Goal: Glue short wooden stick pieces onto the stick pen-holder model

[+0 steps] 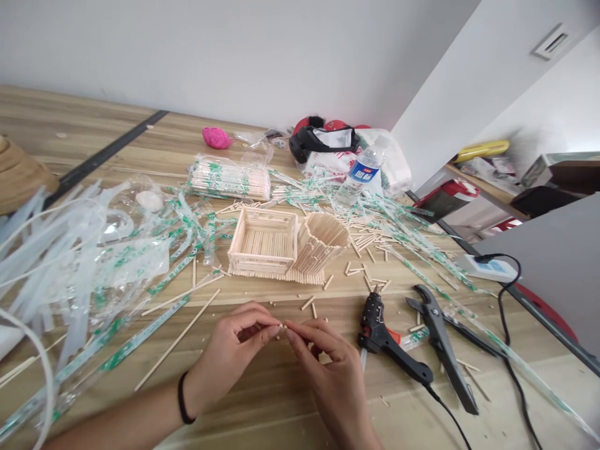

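My left hand (pixel 239 340) and my right hand (pixel 328 362) meet fingertip to fingertip low in the view, over the wooden table. Each pinches at a tiny pale wooden piece (pixel 282 326), mostly covered by the fingers; whether it is one bit or two I cannot make out. Just beyond them stands a rectangular box (pixel 265 259) built from thin wooden sticks. Joined to its right side is a round, flared cup of sticks (pixel 321 244), on the same stick base. Right of my right hand lies a black hot glue gun (pixel 387 340), nozzle pointing away.
Black-handled cutters (pixel 443 350) lie beside the glue gun, near a power strip (pixel 487 267) and cords. Clear glue sticks (pixel 70 269) and wrappers crowd the left. Behind are bundled sticks (pixel 229 178), a water bottle (pixel 363 172) and pink yarn (pixel 217 137). Cut stick pieces (pixel 365 240) are scattered about.
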Tool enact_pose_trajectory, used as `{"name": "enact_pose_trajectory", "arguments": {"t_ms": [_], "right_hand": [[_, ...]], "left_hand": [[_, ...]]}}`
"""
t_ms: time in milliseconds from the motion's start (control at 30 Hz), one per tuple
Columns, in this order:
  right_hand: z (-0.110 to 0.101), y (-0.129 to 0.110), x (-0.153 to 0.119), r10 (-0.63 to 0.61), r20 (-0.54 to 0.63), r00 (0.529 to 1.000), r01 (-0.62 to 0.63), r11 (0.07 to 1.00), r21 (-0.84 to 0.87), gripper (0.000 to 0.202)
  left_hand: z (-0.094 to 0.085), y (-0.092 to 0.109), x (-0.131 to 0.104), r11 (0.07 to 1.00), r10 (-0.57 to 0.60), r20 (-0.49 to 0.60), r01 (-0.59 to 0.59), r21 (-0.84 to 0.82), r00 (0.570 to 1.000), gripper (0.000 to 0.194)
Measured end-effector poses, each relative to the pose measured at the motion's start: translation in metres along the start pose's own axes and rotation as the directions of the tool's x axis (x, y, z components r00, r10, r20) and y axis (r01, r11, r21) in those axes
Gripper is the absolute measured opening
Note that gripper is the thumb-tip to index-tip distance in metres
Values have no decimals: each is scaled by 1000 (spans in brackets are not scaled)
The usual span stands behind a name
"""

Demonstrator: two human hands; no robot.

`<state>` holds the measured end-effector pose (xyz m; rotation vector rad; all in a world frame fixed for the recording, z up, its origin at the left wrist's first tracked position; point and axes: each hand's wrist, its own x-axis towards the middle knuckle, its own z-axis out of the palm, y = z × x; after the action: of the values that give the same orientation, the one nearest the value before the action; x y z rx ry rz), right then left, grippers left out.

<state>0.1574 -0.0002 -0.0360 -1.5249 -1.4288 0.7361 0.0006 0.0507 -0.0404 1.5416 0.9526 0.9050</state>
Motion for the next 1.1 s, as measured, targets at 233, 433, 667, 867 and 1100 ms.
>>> {"name": "enact_pose_trajectory", "arguments": {"t_ms": [233,433,667,867,1100], "right_hand": [[2,1,1,-14,-21,1000,14,1000,11,17],[2,0,1,-6,-9,1000,6,1000,5,17],[3,1,0,-2,-14,1000,2,1000,-16,18],[3,0,-1,-1,-12,1000,1,1000,-22,18],[1,-3,-1,7,-37,999,-8,1000,-19,17]], "left_hand": [[0,1,0,1000,4,15,-4,7,1000,12],[0,-1,-1,1000,3,1,-3,6,1000,11],[0,1,-1,1000,2,14,-2,9,1000,11],[-1,2,-1,1000,-13,22,12,10,1000,13],[0,0,-1,1000,-20,19,20,18,1000,15]]}}
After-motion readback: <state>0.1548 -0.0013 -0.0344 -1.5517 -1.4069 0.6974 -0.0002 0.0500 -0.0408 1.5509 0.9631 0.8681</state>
